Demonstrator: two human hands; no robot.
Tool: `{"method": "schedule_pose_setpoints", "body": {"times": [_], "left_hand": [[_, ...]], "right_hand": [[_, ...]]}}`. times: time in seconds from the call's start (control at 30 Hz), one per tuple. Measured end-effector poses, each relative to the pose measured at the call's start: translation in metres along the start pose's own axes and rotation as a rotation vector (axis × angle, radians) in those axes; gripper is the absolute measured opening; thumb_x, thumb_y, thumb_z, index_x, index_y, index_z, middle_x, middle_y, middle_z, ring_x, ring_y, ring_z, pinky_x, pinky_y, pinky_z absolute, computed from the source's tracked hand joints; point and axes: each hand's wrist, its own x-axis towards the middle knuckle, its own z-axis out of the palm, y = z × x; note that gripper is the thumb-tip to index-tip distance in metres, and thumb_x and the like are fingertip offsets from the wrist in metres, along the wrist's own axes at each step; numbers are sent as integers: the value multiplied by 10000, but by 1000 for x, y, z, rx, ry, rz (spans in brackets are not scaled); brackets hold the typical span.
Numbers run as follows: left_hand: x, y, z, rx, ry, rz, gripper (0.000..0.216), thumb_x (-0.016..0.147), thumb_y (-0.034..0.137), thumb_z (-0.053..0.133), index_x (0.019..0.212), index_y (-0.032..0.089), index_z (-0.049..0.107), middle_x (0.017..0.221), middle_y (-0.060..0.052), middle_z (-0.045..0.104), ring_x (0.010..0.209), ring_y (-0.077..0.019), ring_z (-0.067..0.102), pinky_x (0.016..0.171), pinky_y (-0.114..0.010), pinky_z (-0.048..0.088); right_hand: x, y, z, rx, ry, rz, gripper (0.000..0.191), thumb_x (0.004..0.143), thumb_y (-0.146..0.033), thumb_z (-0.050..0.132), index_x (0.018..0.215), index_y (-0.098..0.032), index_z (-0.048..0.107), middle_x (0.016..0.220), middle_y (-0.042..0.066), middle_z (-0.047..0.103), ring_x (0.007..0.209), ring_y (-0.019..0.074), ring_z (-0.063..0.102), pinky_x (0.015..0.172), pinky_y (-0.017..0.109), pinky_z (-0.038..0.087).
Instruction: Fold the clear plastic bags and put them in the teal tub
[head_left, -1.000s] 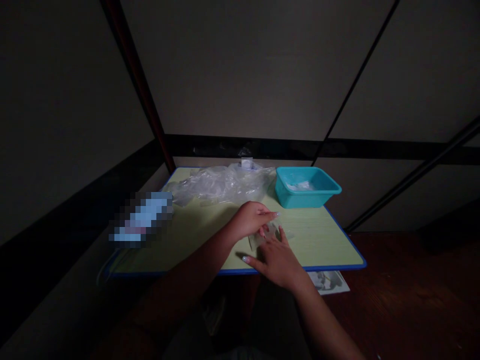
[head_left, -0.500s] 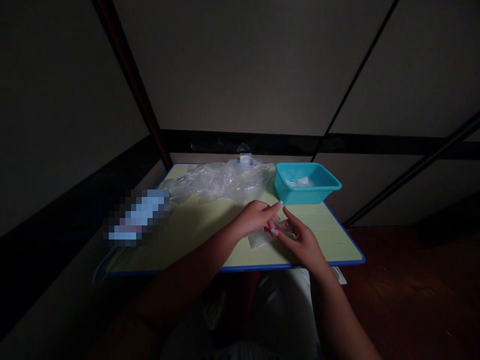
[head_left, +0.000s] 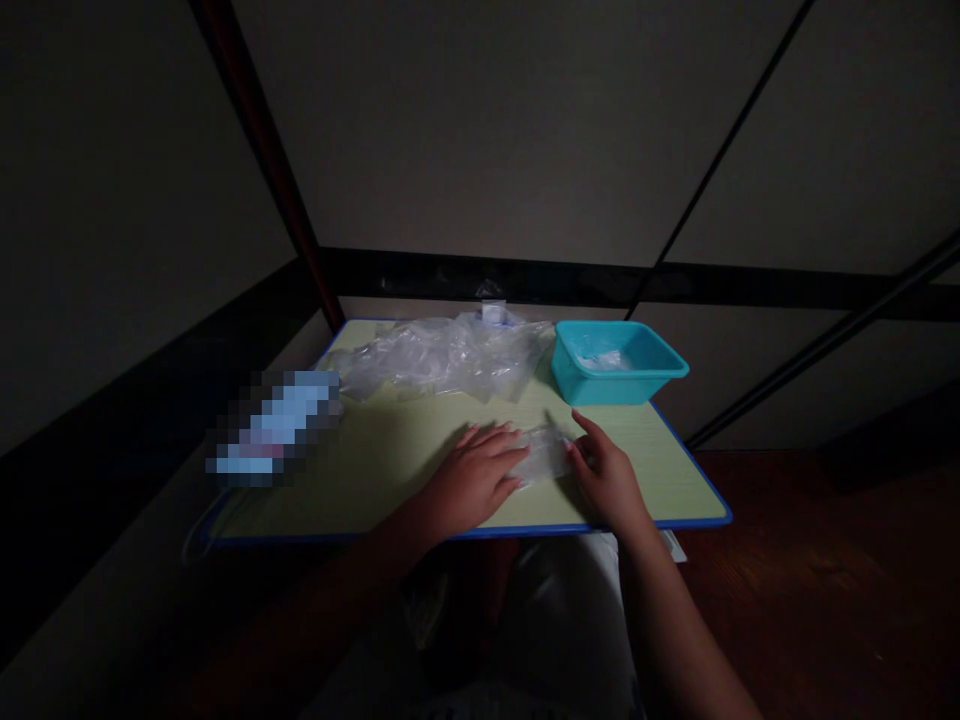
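A small clear plastic bag lies flat near the front edge of the table, between my two hands. My left hand rests palm down with its fingers stretched out, the fingertips on the bag's left side. At the bag's right end is my right hand. Its thumb and curled fingers close on the bag's edge, while the index finger points forward, raised apart from the thumb. The lower fingers of the right hand are partly hidden. Whether the bag contains anything cannot be made out.
A heap of crumpled clear plastic bags covers the table's back left. A turquoise basin holding white and clear packets stands at the back right. A blurred-out device is at the left edge. The pale table has blue edging; walls stand behind.
My hands were close together over the bag. The left has moved left and flattened on the bag, and the right now holds the bag's right end. The bag lies more spread out.
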Motion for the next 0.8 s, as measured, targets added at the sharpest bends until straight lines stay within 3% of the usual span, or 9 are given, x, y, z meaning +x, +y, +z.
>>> {"method": "schedule_pose_setpoints", "body": {"times": [0.07, 0.2, 0.47, 0.8], "left_hand": [[-10, -4, 3, 35, -96, 57, 409, 901, 340, 502, 1307, 316, 462, 1435, -29, 402, 1357, -228, 288, 1103, -504, 167], [-19, -10, 9, 39, -206, 115, 477, 900, 424, 487, 1360, 355, 380, 1489, -19, 301, 1386, -216, 226, 1106, -506, 140], [-21, -14, 12, 80, -212, 126, 492, 902, 530, 416, 1366, 376, 363, 1507, -27, 252, 1400, -209, 179, 1103, -492, 129], [-22, -14, 15, 127, -200, 119, 483, 915, 543, 371, 1376, 409, 323, 1516, 7, 229, 1399, -206, 181, 1107, -474, 123]], "right_hand": [[2, 0, 1, -70, -5, -4, 511, 868, -315, 418, 1347, -137, 418, 660, 11, 588, 566, 168, 533, 564, 266, 391], [6, -1, 2, -172, -41, 12, 485, 854, -251, 391, 1331, -174, 440, 741, 49, 654, 633, 194, 589, 609, 278, 414], [13, -2, 5, -275, -56, -19, 441, 855, -206, 359, 1276, -156, 480, 873, 101, 685, 710, 210, 621, 651, 288, 421], [8, 0, 7, -420, 29, -57, 363, 890, -224, 343, 1214, -170, 499, 755, 70, 676, 634, 210, 609, 579, 280, 382]]}}
